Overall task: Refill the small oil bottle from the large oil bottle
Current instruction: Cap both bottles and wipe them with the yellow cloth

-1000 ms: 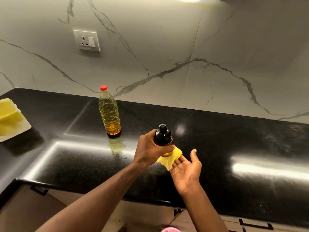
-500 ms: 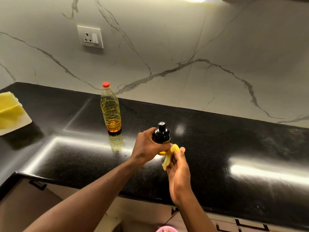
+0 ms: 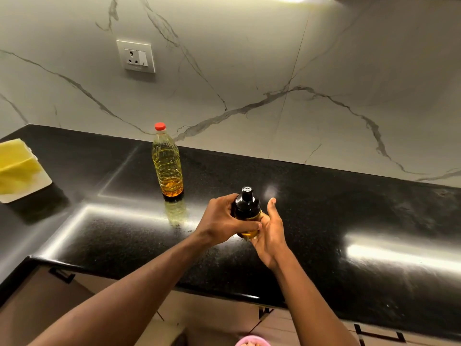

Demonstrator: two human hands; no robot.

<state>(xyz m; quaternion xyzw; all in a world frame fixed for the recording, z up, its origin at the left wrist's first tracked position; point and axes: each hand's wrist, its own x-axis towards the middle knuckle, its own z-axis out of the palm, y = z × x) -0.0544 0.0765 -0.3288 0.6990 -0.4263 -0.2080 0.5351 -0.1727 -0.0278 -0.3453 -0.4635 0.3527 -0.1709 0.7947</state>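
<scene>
Left hand: my left hand wraps around the small oil bottle, fingers curled across its front just under the dark shoulder.
Right hand: my right hand presses against the bottle's right side and base with the fingers stretched out rather than curled; I see a scrap of yellow at the bottle's bottom edge, but I cannot tell what it is.
Small oil bottle: upright between both hands, above the front part of the black counter, its black pump top showing.
Large oil bottle: the large oil bottle stands upright on the counter, behind and left of my hands, well apart from them, red cap on, oil showing through most of its clear body.
Far left: a yellow cloth lies on a white board.
Wall: a socket sits in the marble wall.
</scene>
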